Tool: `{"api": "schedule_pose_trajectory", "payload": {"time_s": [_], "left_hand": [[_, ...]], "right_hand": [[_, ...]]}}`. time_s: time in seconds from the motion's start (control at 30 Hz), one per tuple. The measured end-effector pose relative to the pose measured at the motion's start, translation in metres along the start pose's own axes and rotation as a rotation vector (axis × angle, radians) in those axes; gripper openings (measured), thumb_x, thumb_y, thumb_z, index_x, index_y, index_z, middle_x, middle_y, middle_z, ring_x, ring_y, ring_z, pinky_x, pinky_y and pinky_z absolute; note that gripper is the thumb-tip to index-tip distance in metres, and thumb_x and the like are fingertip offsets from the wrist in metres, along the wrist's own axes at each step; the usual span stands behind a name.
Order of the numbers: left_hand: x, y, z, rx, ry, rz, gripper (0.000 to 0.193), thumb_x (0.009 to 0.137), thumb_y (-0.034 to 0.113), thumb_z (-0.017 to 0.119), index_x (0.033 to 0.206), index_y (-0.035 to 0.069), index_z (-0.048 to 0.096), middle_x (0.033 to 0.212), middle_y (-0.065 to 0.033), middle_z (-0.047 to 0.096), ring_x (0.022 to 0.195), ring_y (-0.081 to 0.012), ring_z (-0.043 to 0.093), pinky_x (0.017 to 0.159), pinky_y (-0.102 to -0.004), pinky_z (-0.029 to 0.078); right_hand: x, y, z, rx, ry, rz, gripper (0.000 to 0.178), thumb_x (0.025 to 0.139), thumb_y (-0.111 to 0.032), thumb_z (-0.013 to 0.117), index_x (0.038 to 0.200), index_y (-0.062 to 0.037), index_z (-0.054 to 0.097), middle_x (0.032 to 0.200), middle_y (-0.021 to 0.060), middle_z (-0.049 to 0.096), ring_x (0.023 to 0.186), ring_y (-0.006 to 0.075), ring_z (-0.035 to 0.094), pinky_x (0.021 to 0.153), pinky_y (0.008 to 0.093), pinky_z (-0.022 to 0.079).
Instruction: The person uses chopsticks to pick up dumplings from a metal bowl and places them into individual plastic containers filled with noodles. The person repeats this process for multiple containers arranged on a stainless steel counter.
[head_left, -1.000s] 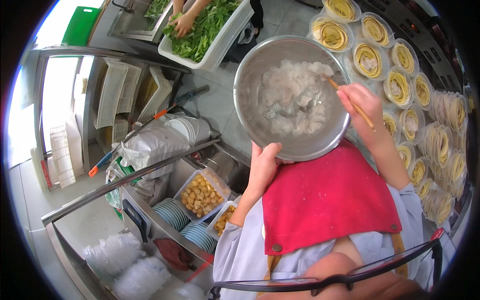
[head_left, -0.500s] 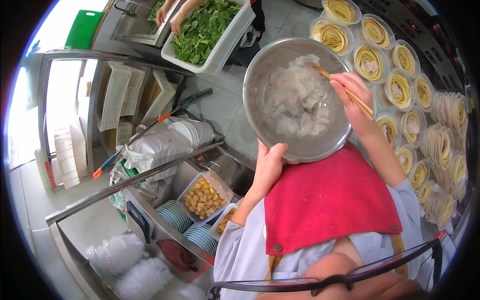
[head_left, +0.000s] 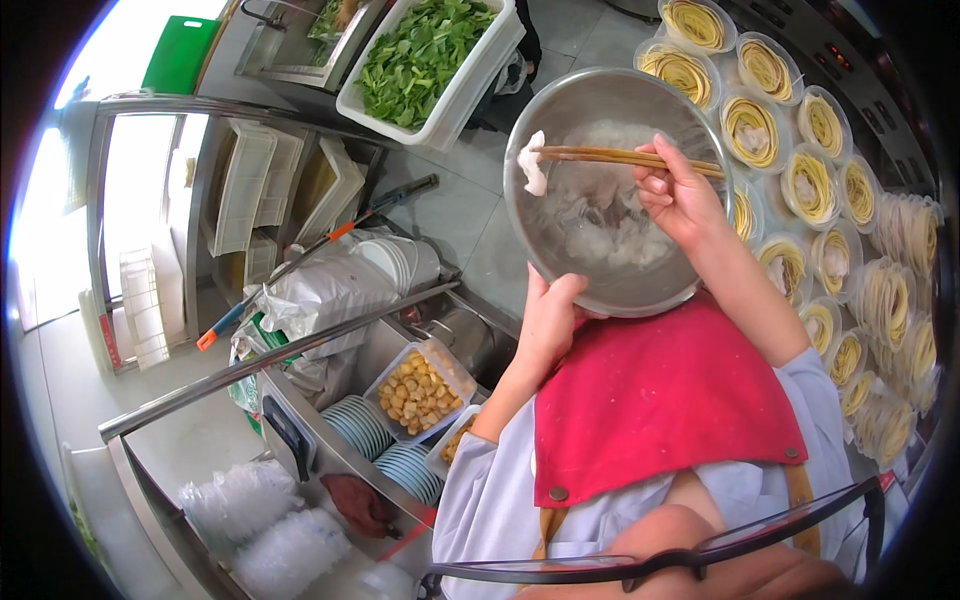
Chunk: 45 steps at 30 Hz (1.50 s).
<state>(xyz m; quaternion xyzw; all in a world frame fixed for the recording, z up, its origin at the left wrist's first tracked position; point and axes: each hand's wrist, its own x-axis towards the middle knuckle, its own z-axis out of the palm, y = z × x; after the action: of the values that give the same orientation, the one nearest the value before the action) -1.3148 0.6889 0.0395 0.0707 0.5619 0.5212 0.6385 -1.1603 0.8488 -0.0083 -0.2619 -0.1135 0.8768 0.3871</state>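
Note:
My right hand (head_left: pixel 680 195) is closed around a pair of wooden chopsticks (head_left: pixel 600 156), held level over a large steel bowl (head_left: pixel 660 295). Their tips pinch a pale, whitish slice of raw meat or fish (head_left: pixel 532 165) near the bowl's left side. More of the same pale, wet slices (head_left: pixel 610 235) lie in the bowl. My left hand (head_left: pixel 552 315) grips the bowl's lower left rim, thumb on top and fingers underneath. The bowl rests against my red apron (head_left: pixel 660 400).
Rows of clear tubs with yellow noodles (head_left: pixel 820 125), some topped with pale slices, stand at right. A white bin of leafy greens (head_left: pixel 420 65) is at upper left. Left of me are a steel rail (head_left: pixel 280 362), a tub of golden cubes (head_left: pixel 418 392) and stacked plates (head_left: pixel 408 475).
The chopsticks have risen from the slices and swung leftward, now holding one slice. My left hand still grips the bowl. A co-worker's hands have mostly left the greens bin.

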Motion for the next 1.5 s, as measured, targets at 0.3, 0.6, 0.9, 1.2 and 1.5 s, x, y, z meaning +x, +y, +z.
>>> {"api": "schedule_pose_trajectory", "payload": {"time_s": [0.3, 0.6, 0.9, 1.2, 1.5], "left_hand": [[0.002, -0.01, -0.079, -0.128, 0.309, 0.135, 0.027, 0.079, 0.006, 0.051, 0.098, -0.013, 0.055, 0.086, -0.0192, 0.065, 0.071, -0.0304, 0.068, 0.057, -0.0385, 0.059], [-0.017, 0.007, -0.141, -0.166, 0.588, 0.335, 0.036, 0.08, 0.005, 0.05, 0.112, -0.012, 0.049, 0.099, -0.0196, 0.063, 0.077, -0.0288, 0.068, 0.058, -0.035, 0.062], [-0.003, 0.004, -0.121, -0.174, 0.492, 0.252, 0.027, 0.081, 0.004, 0.052, 0.105, -0.008, 0.051, 0.094, -0.0176, 0.065, 0.073, -0.0295, 0.069, 0.06, -0.0378, 0.062], [0.041, 0.015, -0.052, -0.024, 0.07, 0.069, 0.023, 0.084, 0.006, 0.048, 0.097, -0.011, 0.058, 0.084, -0.0166, 0.067, 0.067, -0.0256, 0.067, 0.054, -0.0347, 0.059], [0.089, 0.015, 0.052, 0.314, -0.37, -0.115, 0.043, 0.081, 0.006, 0.047, 0.121, -0.01, 0.047, 0.101, -0.021, 0.063, 0.08, -0.0284, 0.068, 0.056, -0.0349, 0.06]], "right_hand": [[-0.048, -0.066, -0.002, -0.096, -0.078, -0.248, 0.029, 0.099, -0.026, 0.052, 0.098, 0.0, 0.064, 0.074, 0.0095, 0.065, 0.049, 0.0055, 0.041, 0.047, 0.0199, 0.033], [-0.069, -0.087, -0.076, -0.226, 0.164, -0.416, 0.027, 0.098, -0.028, 0.053, 0.101, -0.0031, 0.064, 0.077, 0.0095, 0.065, 0.055, 0.0058, 0.047, 0.047, 0.019, 0.033], [-0.031, -0.037, -0.12, -0.826, 0.468, -0.548, 0.025, 0.097, -0.023, 0.056, 0.099, 0.0, 0.065, 0.081, 0.006, 0.067, 0.061, 0.0048, 0.053, 0.053, 0.0177, 0.039], [-0.109, -0.074, -0.036, -0.826, 0.545, -1.05, 0.026, 0.099, -0.021, 0.052, 0.104, 0.0019, 0.064, 0.082, 0.0065, 0.064, 0.066, 0.0063, 0.05, 0.06, 0.0198, 0.04], [-0.192, -0.067, -0.015, -1.279, 0.714, -1.167, 0.01, 0.091, -0.007, 0.061, 0.093, 0.0023, 0.065, 0.08, 0.0055, 0.064, 0.068, 0.0111, 0.058, 0.06, 0.0233, 0.044]]}}
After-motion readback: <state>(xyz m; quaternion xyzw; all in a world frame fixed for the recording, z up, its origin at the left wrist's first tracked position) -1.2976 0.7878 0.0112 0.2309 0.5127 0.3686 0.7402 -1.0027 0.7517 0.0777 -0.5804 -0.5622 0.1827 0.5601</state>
